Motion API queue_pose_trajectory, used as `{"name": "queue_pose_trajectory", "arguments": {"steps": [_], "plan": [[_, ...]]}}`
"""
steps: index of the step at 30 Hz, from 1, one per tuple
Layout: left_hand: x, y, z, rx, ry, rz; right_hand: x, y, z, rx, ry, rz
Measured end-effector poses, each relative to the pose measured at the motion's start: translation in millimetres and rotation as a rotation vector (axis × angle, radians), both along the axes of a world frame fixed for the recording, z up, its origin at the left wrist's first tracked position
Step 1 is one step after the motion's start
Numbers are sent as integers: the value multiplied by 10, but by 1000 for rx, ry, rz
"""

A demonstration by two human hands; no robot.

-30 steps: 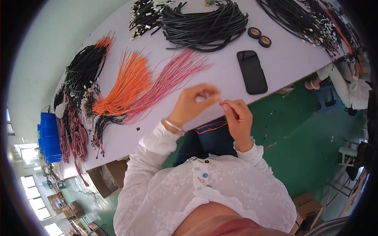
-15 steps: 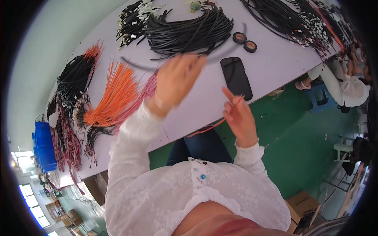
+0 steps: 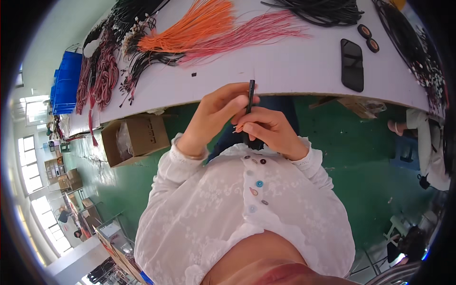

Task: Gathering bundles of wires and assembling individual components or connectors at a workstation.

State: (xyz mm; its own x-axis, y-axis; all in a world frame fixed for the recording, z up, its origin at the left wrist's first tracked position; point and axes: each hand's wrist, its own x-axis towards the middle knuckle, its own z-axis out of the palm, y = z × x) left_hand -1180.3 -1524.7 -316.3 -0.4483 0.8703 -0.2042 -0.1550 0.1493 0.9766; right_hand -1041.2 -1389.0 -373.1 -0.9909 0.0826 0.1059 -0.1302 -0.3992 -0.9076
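So I'm standing in this workshop watching someone in a white embroidered blouse, and both hands are busy right up close to the body. The left hand (image 3: 207, 118) has its grip closed around a black tube (image 3: 251, 93), thumb on one side and fingers showing past it on the other. The tube stands pretty much upright, over the lap at the near edge of the table (image 3: 294, 64), with its lower part hidden by the hands. The right hand (image 3: 276, 133) is just below, thumb and finger pinched together on some little orange-red wire ends (image 3: 238, 128). Can't make out whether those touch the tube.

Table's pretty loaded, btw. There's a fan of orange wires (image 3: 190, 28) with a spread of pink wires (image 3: 247, 34) right beside it, and coiled red-and-black wires (image 3: 106, 78) off to the left. Over on the right lies a black phone (image 3: 352, 66), near two rolls of black tape (image 3: 365, 31), plus a pile of black tubes (image 3: 318, 10) at the back. A cardboard box (image 3: 151, 135) sits below the table's edge, and blue bins (image 3: 68, 85) are past the left end.
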Motion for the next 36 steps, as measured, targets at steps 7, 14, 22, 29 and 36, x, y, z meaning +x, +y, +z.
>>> {"name": "queue_pose_trajectory", "arguments": {"steps": [7,14,22,29,36], "plan": [[-7,-248,-103,205,291,109,120,-143,149,137,-87,-348],[28,-319,-25,253,672,57,102,-85,313,596,20,-600],[-17,-335,-11,237,684,50,79,-81,347,723,67,-626],[-16,-305,-23,243,663,47,97,-61,366,771,64,-651],[-59,-341,-12,150,636,3,105,-38,370,766,34,-672]]}}
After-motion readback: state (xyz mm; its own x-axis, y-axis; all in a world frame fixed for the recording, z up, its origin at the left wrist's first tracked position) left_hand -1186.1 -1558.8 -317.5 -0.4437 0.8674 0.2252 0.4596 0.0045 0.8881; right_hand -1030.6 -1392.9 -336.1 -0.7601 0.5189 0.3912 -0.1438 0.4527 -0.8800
